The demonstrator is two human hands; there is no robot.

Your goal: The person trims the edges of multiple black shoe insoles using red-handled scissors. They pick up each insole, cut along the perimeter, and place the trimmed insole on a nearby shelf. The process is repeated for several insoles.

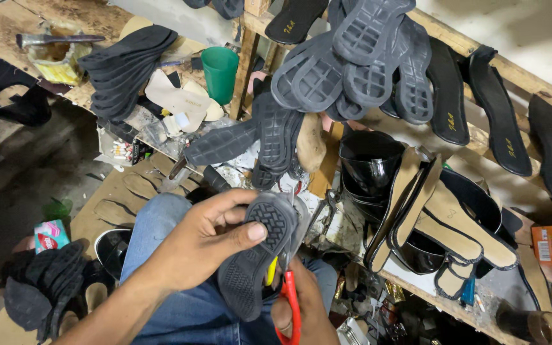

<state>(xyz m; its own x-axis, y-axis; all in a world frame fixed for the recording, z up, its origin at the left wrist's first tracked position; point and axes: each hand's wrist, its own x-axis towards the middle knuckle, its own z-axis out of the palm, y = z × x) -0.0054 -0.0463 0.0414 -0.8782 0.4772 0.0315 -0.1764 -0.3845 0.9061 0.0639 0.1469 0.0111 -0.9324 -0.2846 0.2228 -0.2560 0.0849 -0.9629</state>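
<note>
Dark grey treaded rubber shoe sole (258, 255) pinched in left hand (202, 246), long axis running upper right to lower left; red-handled scissors (291, 300) clasped in right hand (305, 313) directly beneath.

The person wears blue denim jeans (180, 306), faded pale over the knee and darker lower down the thigh, with soft creases in the cloth. Both forearms are bare, with no sleeve showing. The left hand (202, 246) and the right hand (301, 313) wear no gloves, rings or watch.
</note>
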